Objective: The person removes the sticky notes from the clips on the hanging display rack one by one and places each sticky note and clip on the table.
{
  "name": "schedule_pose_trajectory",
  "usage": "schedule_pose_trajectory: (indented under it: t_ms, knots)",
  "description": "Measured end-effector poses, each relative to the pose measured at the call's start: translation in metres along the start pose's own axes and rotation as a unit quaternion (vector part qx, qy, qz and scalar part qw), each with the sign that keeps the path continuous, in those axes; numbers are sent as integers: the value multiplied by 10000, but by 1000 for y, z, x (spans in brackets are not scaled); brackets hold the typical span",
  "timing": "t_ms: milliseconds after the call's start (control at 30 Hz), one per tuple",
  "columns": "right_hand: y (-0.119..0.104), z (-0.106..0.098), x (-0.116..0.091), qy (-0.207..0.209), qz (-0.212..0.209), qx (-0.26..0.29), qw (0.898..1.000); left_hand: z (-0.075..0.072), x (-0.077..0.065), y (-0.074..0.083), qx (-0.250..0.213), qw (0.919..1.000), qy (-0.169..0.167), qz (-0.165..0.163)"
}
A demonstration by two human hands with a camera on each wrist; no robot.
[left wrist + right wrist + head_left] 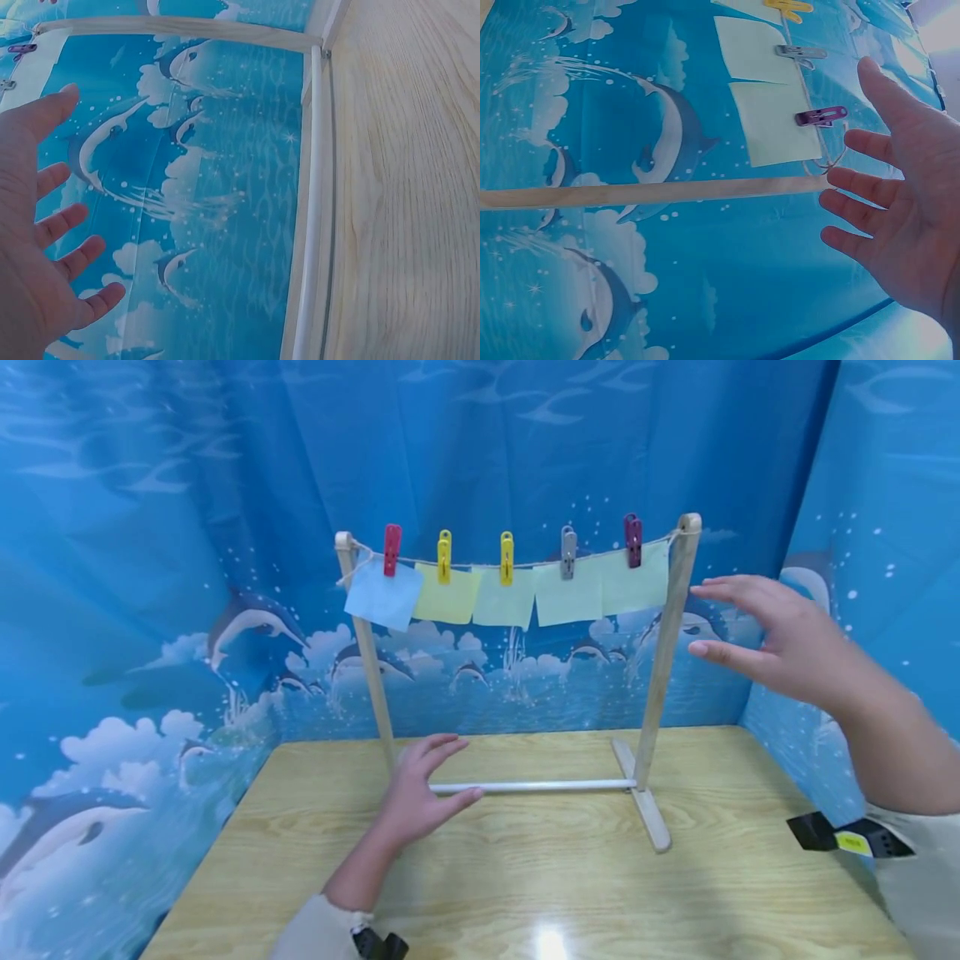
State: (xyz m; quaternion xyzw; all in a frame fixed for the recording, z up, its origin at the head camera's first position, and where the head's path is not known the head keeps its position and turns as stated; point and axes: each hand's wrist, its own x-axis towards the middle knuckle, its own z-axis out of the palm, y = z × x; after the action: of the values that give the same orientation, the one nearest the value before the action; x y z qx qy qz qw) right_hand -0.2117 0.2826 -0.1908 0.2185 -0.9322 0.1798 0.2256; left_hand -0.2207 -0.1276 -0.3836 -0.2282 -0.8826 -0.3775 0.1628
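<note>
A wooden stand with a right post [663,652] and a left post [371,668] carries a string [472,564] between its tops. Clipped along it from the left are a blue paper [382,597] under a red clothespin [392,550], then yellow and pale green papers [504,602] under two yellow clothespins, a grey clothespin [567,552] and a purple clothespin [633,539]. My right hand [787,639], fingers extended and holding nothing, hovers just right of the right post. Low by the left post, my left hand [423,789] is spread with nothing in it, overlapping the white bar [540,786].
The stand's right foot [651,814] lies on the wood-grain table [525,868]. Behind and at both sides hangs a blue curtain [480,443] printed with dolphins and clouds. Both wrists wear black straps [813,832].
</note>
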Motion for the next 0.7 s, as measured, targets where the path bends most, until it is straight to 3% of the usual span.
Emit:
schedule_pose_trajectory:
  t_ms: [433, 700]
  knots:
    - [-13, -17, 21, 478, -587, -250, 9968, 16, 18, 16, -420, 9991, 36, 70]
    - [-21, -28, 35, 443, -489, -429, 9969, 25, 28, 30, -723, 9973, -126, -33]
